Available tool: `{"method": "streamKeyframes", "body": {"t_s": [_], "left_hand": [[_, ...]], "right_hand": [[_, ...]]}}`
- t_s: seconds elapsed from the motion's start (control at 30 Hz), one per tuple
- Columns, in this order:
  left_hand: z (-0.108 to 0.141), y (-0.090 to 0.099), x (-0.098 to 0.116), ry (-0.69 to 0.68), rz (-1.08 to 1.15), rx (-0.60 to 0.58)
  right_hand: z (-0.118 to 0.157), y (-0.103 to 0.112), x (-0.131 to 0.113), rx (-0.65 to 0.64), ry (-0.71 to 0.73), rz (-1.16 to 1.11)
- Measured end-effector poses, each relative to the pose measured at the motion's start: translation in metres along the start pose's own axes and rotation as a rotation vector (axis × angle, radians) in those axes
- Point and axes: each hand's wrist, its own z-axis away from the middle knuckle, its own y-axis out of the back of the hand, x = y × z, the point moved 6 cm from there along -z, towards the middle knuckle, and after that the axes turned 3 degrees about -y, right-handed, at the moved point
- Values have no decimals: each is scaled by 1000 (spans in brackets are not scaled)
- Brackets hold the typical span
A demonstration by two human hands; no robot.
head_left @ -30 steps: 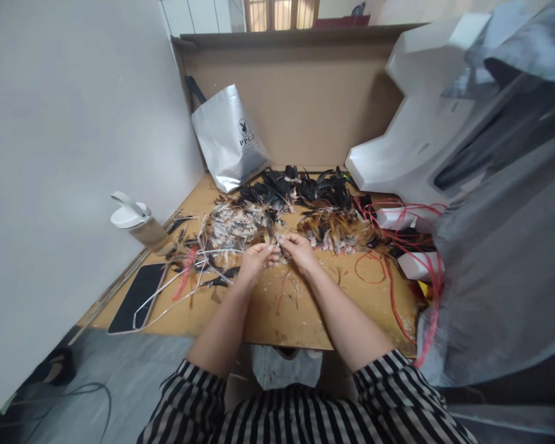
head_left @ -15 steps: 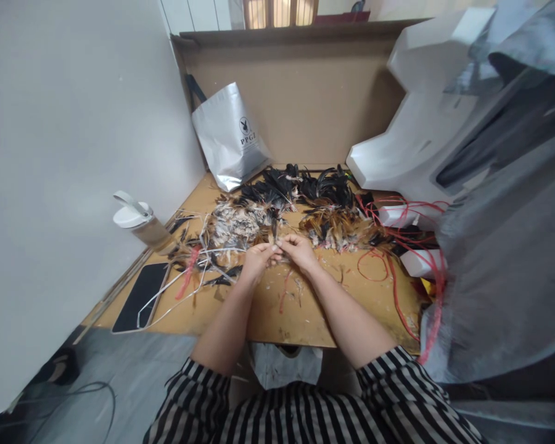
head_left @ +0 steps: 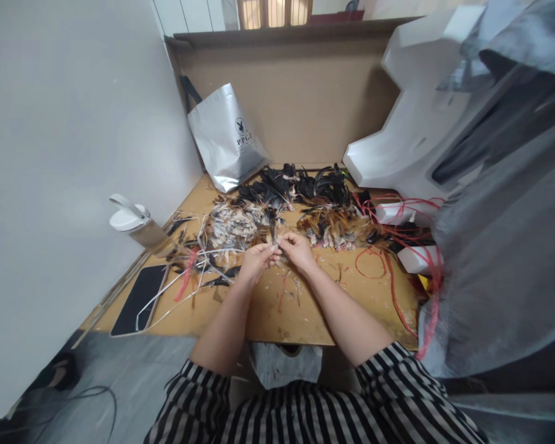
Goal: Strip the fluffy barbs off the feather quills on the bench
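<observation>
My left hand (head_left: pixel 259 259) and my right hand (head_left: pixel 296 250) meet at the fingertips over the wooden table (head_left: pixel 300 320). Both are pinched round a small dark feather (head_left: pixel 273 227) that points up from between them. Behind and left of my hands lies a pile of pale, fluffy feathers (head_left: pixel 234 223). Brown feathers (head_left: pixel 335 227) are spread at the right, just beyond my right hand. Farther back are bunches of long black feathers (head_left: pixel 324 186). The quill end of the held feather is hidden by my fingers.
A silver bag (head_left: pixel 226 139) leans at the back left. A lidded cup (head_left: pixel 141 225) and a phone (head_left: pixel 139 299) are at the left, with white strips (head_left: pixel 171 283) nearby. Red string (head_left: pixel 393 290) tangles at the right, beside white foam pieces (head_left: pixel 416 259) and grey cloth (head_left: pixel 504 265).
The whole view has shifted slightly, so the scene sits a little farther left. My hands remain together at nearly the same place, with only small finger movement.
</observation>
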Motion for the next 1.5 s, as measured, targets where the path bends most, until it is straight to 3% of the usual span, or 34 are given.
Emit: {"method": "streamKeyframes", "body": {"t_s": [0.17,0.57,0.7,0.9,1.1,1.2,1.33,1.5], "left_hand": [[-3,2,-3,1,-55,13],[-2,5,3,-37,-119,45],[-3,17,11,-101,0,142],[-3,23,13,-102,110,211],[-3,22,12,-80,107,200],[-2,21,13,-72,93,189],[-1,19,15,-72,76,176],[2,14,20,-101,55,112]], "right_hand": [[0,-3,3,-19,26,28],[3,-2,-1,-27,-88,-11],[-3,10,-4,-27,-38,213],[5,5,-8,-353,33,597],[15,-4,-6,-428,80,945],[17,-7,-9,-472,90,877],[14,-2,-21,-472,60,570],[12,6,-25,-423,-138,314]]}}
